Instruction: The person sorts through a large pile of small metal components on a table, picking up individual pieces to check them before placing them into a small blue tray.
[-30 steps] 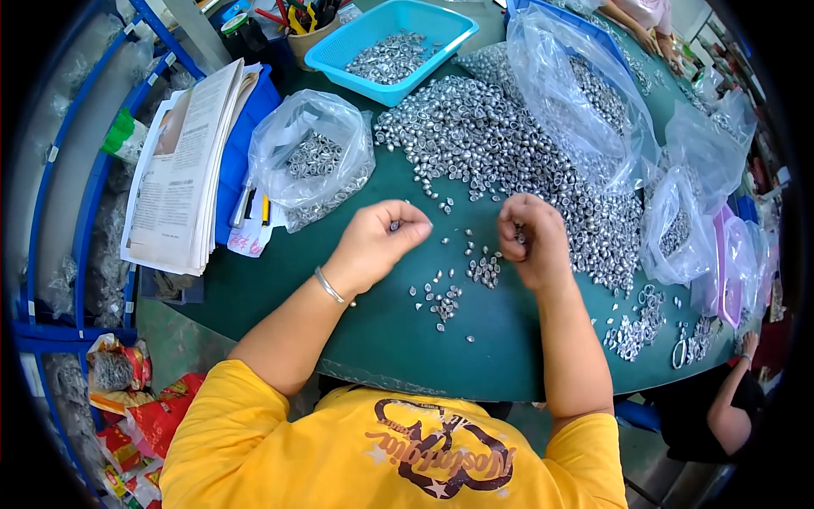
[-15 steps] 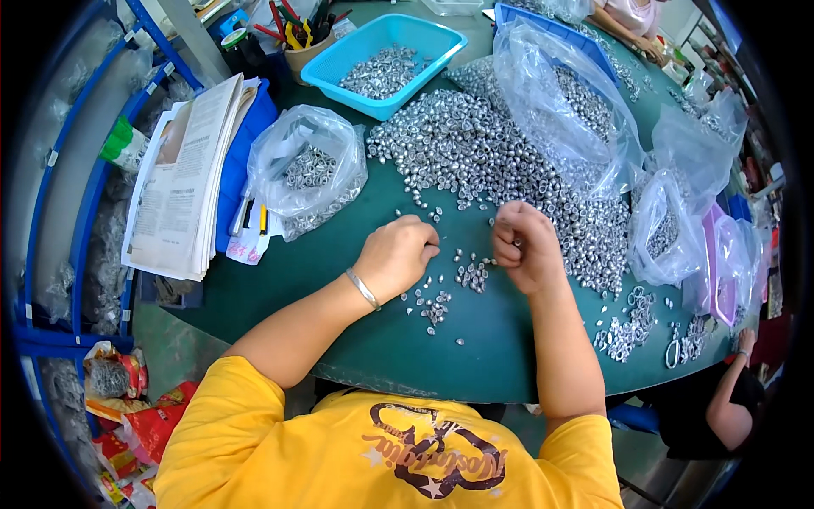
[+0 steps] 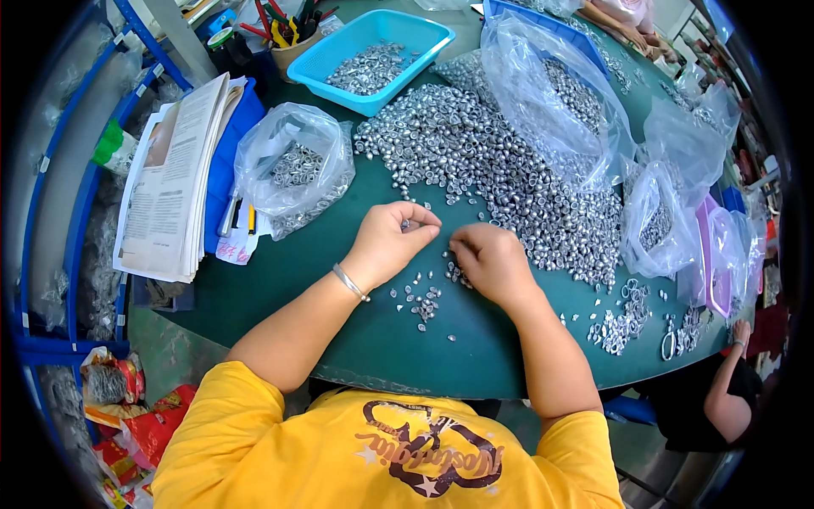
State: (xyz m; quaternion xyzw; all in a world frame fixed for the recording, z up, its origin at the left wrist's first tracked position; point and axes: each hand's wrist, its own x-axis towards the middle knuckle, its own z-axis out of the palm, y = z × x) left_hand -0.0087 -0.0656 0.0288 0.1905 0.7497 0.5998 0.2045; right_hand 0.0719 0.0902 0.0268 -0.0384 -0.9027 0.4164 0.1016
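Observation:
On the green table my left hand (image 3: 383,244) is closed, thumb and forefinger tips together. A small silver glint shows inside its curled fingers, like one of the small metal parts. My right hand (image 3: 493,261) is closed too, fingers bent down at the table close to the left fingertips; what they hold is hidden. Beneath it lies a small cluster of silver metal parts (image 3: 456,273), partly covered by the hand. Nearer me is another loose group of small metal parts (image 3: 423,304). Beyond my hands spreads a large heap of silver oval metal parts (image 3: 483,153).
A blue basket (image 3: 444,38) holds more parts. Clear plastic bags (image 3: 292,199) (image 3: 623,140) stand left and right of the heap. Newspapers (image 3: 170,195) lean at the left. Ring-shaped pieces (image 3: 626,321) lie right. Other people's arms (image 3: 727,386) show at the right edge and far side.
My right hand has moved left and down, from beside the heap to the small cluster near my left hand. The left hand's fingers have turned toward it.

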